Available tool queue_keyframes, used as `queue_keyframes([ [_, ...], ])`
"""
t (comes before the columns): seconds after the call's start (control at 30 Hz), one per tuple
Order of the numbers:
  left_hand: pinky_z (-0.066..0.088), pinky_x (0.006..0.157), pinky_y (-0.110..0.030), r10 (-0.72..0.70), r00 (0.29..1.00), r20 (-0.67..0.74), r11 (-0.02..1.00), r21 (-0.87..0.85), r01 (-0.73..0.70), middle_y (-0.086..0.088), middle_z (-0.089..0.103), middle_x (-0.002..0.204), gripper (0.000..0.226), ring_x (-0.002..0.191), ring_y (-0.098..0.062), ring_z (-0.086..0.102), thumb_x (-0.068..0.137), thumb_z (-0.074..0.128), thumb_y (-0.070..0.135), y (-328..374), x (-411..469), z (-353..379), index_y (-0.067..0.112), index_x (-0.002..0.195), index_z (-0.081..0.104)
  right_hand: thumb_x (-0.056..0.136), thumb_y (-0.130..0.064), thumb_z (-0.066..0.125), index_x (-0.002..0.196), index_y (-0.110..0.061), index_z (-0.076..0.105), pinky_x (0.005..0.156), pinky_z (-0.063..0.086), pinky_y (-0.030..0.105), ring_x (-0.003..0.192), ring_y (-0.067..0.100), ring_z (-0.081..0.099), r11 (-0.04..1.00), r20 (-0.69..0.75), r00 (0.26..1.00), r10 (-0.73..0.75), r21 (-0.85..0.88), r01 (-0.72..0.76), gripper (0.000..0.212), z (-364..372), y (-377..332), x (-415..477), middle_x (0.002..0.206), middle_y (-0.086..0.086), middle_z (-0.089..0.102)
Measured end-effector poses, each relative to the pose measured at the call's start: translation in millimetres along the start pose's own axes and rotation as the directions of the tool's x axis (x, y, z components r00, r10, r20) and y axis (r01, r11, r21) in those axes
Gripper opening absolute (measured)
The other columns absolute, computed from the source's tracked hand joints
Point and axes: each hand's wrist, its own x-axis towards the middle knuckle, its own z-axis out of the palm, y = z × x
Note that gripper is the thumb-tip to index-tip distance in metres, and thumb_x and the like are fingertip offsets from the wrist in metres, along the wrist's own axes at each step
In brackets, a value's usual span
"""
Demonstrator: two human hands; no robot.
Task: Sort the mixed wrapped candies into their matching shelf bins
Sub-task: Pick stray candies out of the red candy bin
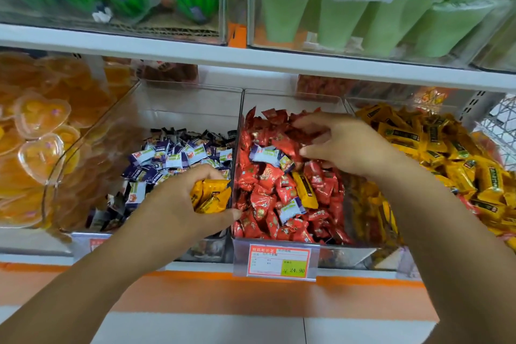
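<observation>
at far left sit orange jelly cups (42,131) in a clear tub. next comes the purple bin (111,126), holding purple-and-white candies (173,153). the left hand (178,204) is over its front right corner, fingers curled tight round a bunch of yellow candies (210,195), just beside the wall shared with the red bin (242,109). that bin is full of red candies (262,198), with strays on top: a purple stray (265,154) near the back, another towards the front, and a yellow stray (305,190) between them. a price tag (279,262) hangs on its front. the right hand (346,145) reaches over the back of the red bin, fingers spread and half bent, tips on the red candies; i cannot tell whether it has hold of one. the yellow bin (350,105) stands at the right, heaped with yellow wrappers.
</observation>
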Motion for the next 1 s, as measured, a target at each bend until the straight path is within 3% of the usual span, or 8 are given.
queue_keyframes([
  [0.1,0.039,0.047,-0.009,0.009,1.000,-0.005,1.000,0.015,-0.009,0.012,0.057,0.063,0.029,0.048,-0.003,0.049,0.069,0.080,0.040,0.0,0.8,0.4,0.034,0.083,0.056,0.087,-0.015,0.068,0.108,-0.026,0.070,0.065,0.037,-0.001,0.076,-0.002,0.054,0.991,-0.040,0.999,-0.036,-0.127,0.031,0.024,-6.8,7.2,-5.9,0.096,-0.011,0.063],
  [0.23,0.039,0.048,-0.010,0.010,1.000,-0.014,1.000,0.025,-0.009,0.013,0.055,0.060,0.029,0.047,-0.004,0.046,0.069,0.080,0.041,0.1,0.5,1.4,0.032,0.083,0.057,0.087,-0.019,0.069,0.095,-0.028,0.074,0.062,0.034,-0.005,0.074,-0.011,0.055,0.991,-0.060,0.992,-0.109,-0.086,0.104,0.014,3.7,-1.3,-14.9,0.084,-0.022,0.063],
  [0.33,0.037,0.047,-0.009,0.008,1.000,-0.022,1.000,0.013,-0.007,0.016,0.053,0.057,0.029,0.046,-0.003,0.045,0.069,0.081,0.040,1.4,-0.2,1.8,0.033,0.082,0.055,0.086,-0.028,0.070,0.119,-0.033,0.065,0.075,0.039,0.003,0.088,-0.001,0.059,0.976,0.029,0.983,-0.181,-0.120,0.183,0.034,24.4,-8.5,-13.3,0.105,-0.013,0.063],
  [0.43,0.037,0.047,-0.010,0.013,0.999,-0.034,1.000,0.016,-0.012,0.015,0.054,0.059,0.028,0.047,-0.003,0.046,0.070,0.081,0.038,2.6,-1.6,1.7,0.032,0.082,0.055,0.082,-0.052,0.067,0.144,-0.038,0.038,0.100,0.040,0.029,0.125,0.019,0.048,0.954,0.141,0.982,-0.126,-0.253,0.159,0.070,46.8,-7.8,-6.3,0.145,0.002,0.040],
  [0.53,0.036,0.046,-0.010,0.030,0.999,-0.036,1.000,0.000,-0.030,0.011,0.050,0.057,0.028,0.046,-0.005,0.043,0.072,0.081,0.035,3.4,-3.1,1.4,0.029,0.081,0.055,0.086,-0.045,0.066,0.145,-0.031,0.037,0.102,0.040,0.034,0.128,0.026,0.046,0.952,0.121,0.988,-0.100,-0.278,0.131,0.067,57.8,-5.4,1.9,0.147,0.005,0.034],
  [0.63,0.036,0.047,-0.008,0.029,0.999,-0.035,0.999,-0.028,-0.030,0.010,0.048,0.056,0.027,0.046,-0.004,0.043,0.072,0.081,0.032,3.8,-3.6,0.3,0.027,0.081,0.056,0.087,-0.032,0.068,0.126,-0.024,0.057,0.090,0.043,0.030,0.109,0.021,0.053,0.967,0.096,0.985,-0.146,-0.194,0.162,0.041,54.2,-5.0,4.4,0.122,0.002,0.049],
  [0.77,0.035,0.046,-0.008,0.035,0.999,-0.015,0.999,-0.032,-0.036,0.009,0.046,0.054,0.027,0.045,-0.005,0.041,0.072,0.080,0.033,2.8,-2.4,-0.8,0.028,0.081,0.055,0.090,-0.027,0.065,0.120,-0.028,0.061,0.072,0.046,0.016,0.089,0.009,0.060,0.995,0.101,0.990,-0.099,-0.022,0.102,0.029,35.5,-1.7,0.9,0.117,-0.005,0.058],
  [1.0,0.039,0.048,-0.009,0.027,1.000,-0.016,1.000,-0.008,-0.027,0.010,0.053,0.061,0.029,0.048,-0.003,0.046,0.071,0.080,0.039,-1.0,-3.5,-2.2,0.032,0.086,0.055,0.099,-0.018,0.051,0.117,-0.027,0.060,0.073,0.061,0.038,0.086,0.019,0.072,0.912,0.219,0.976,0.005,0.400,-0.094,0.022,10.8,1.2,-7.8,0.114,0.002,0.062],
])
